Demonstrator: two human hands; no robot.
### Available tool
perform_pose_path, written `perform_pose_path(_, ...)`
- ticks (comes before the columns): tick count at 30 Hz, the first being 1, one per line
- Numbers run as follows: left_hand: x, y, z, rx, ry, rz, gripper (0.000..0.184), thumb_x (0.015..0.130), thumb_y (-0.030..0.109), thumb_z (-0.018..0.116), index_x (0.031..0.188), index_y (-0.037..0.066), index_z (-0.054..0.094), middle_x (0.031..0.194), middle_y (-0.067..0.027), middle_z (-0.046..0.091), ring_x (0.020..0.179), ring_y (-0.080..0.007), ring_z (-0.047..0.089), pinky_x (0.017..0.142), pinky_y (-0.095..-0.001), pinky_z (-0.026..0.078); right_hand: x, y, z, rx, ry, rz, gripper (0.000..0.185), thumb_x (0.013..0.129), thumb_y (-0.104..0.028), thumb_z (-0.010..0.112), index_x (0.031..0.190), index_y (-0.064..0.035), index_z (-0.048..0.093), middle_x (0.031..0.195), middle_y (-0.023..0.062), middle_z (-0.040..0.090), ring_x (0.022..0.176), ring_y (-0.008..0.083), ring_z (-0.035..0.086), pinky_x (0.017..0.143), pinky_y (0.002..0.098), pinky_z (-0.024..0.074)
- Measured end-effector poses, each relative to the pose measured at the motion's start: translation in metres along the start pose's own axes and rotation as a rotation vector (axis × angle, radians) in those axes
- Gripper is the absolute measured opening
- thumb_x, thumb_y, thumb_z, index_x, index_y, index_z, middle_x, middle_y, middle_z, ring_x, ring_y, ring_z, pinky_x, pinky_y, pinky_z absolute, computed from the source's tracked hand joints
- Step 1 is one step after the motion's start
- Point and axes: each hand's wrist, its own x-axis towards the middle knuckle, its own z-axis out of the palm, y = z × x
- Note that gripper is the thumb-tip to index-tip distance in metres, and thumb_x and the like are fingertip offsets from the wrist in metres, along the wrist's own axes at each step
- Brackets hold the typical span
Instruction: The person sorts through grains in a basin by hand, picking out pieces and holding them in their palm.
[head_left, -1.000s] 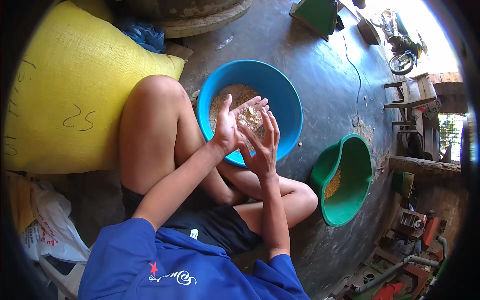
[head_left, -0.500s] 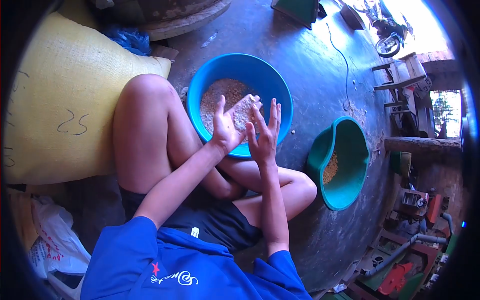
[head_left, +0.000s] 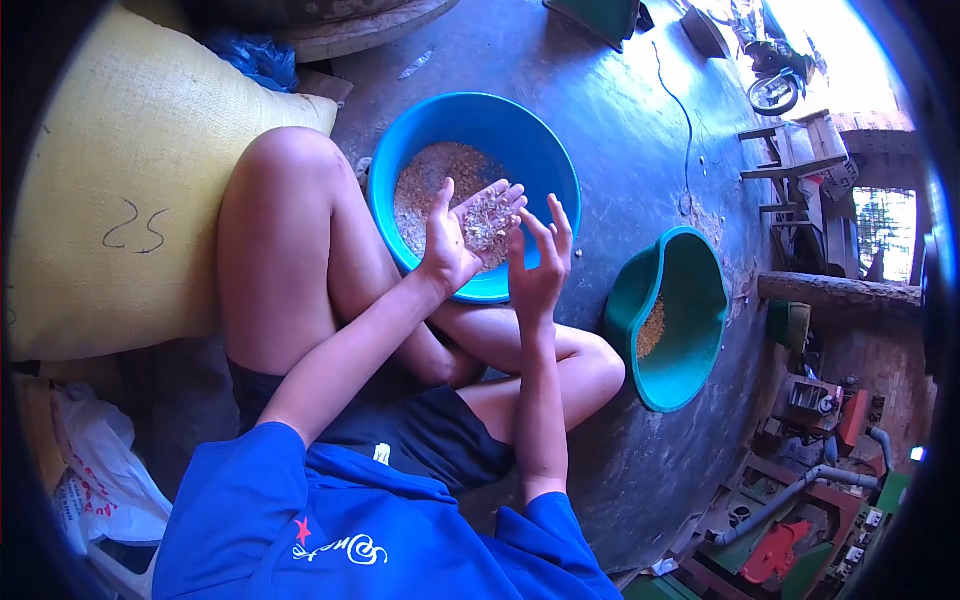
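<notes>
In the head view my left hand [head_left: 449, 244] is palm up over the blue basin [head_left: 541, 172]. Loose grain [head_left: 489, 222], pale and flaky, lies on its palm and fingers. My right hand [head_left: 541, 272] is raised just beside it, above the basin's near rim. Its fingers are bent and apart, with the tips close to the grain and nothing visible in them. Whether the fingertips touch the grain I cannot tell. Inside the basin is a layer of brownish broken grain [head_left: 428, 190].
A green basin [head_left: 690, 370] with yellow grain [head_left: 652, 328] stands on the floor to the right. At the left a full yellow sack [head_left: 150, 170] leans by my knee. Machinery [head_left: 800, 520] stands at the lower right. A cable [head_left: 686, 140] runs along the floor.
The fingers of my right hand have bent more, and the hand has moved slightly right. My left palm has turned further up, showing more of the grain. The view has shifted a little.
</notes>
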Motion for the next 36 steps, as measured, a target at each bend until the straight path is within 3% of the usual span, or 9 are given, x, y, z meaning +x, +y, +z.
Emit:
perform_pose_path(7,0.003,-0.005,-0.002,0.097,0.112,0.003,0.079,0.105,0.059,0.038,0.154,-0.004,0.036,0.151,-0.0220,0.051,0.141,-0.0312,0.050,0.118,-0.0428,0.042,-0.002,0.014,0.005,-0.021,-0.048,0.010,0.019,0.085,-0.010,0.079,0.104,-0.0120,0.077,0.124,0.0156,0.067,0.119,0.0345,0.061,0.100,0.0461,0.0491)
perform_pose_path(8,0.004,-0.005,-0.003,0.092,0.117,0.006,0.079,0.105,0.058,0.038,0.154,-0.004,0.036,0.152,-0.0223,0.051,0.141,-0.0314,0.050,0.118,-0.0432,0.041,-0.001,0.012,0.006,-0.018,-0.026,-0.017,0.016,0.084,-0.008,0.079,0.098,-0.0072,0.073,0.114,0.0141,0.067,0.112,0.0336,0.062,0.096,0.0444,0.0497)
perform_pose_path(11,0.006,-0.005,-0.004,0.058,0.115,0.018,0.078,0.106,0.057,0.038,0.155,-0.004,0.036,0.152,-0.0231,0.050,0.142,-0.0321,0.049,0.119,-0.0444,0.040,0.000,0.014,0.010,0.010,-0.012,-0.005,0.014,0.084,-0.004,0.077,0.094,-0.0032,0.068,0.103,0.0132,0.068,0.098,0.0300,0.066,0.087,0.0403,0.0527)
perform_pose_path(14,0.007,-0.004,-0.003,0.033,0.142,0.041,0.077,0.105,0.055,0.040,0.154,-0.004,0.037,0.152,-0.0232,0.050,0.142,-0.0327,0.049,0.119,-0.0455,0.040,-0.004,0.014,0.008,0.193,-0.077,0.111,0.014,0.085,-0.001,0.075,0.093,-0.0013,0.064,0.094,0.0124,0.068,0.081,0.0243,0.067,0.074,0.0356,0.0542)
perform_pose_path(17,0.008,-0.005,-0.007,0.039,0.151,0.068,0.076,0.105,0.054,0.041,0.154,-0.004,0.037,0.153,-0.0233,0.049,0.143,-0.0332,0.048,0.120,-0.0465,0.039,-0.005,0.012,0.009,0.211,-0.083,0.069,0.012,0.087,0.001,0.074,0.096,-0.0012,0.067,0.089,0.0118,0.068,0.070,0.0201,0.066,0.066,0.0324,0.0540)
perform_pose_path(24,0.014,-0.008,-0.020,0.097,0.168,0.095,0.075,0.106,0.052,0.037,0.155,-0.005,0.034,0.156,-0.0240,0.045,0.146,-0.0337,0.044,0.122,-0.0469,0.036,-0.003,0.006,0.000,0.181,-0.237,-0.029,0.015,0.087,0.000,0.074,0.102,-0.0040,0.073,0.085,0.0107,0.068,0.072,0.0207,0.069,0.066,0.0326,0.0557)
perform_pose_path(36,0.010,-0.008,-0.014,0.081,0.126,0.060,0.075,0.106,0.052,0.037,0.153,-0.006,0.036,0.152,-0.0243,0.048,0.142,-0.0339,0.048,0.119,-0.0457,0.040,-0.006,0.001,0.003,0.185,-0.356,-0.053,0.013,0.088,-0.002,0.075,0.100,-0.0043,0.072,0.086,0.0114,0.068,0.072,0.0238,0.070,0.065,0.0341,0.0571)
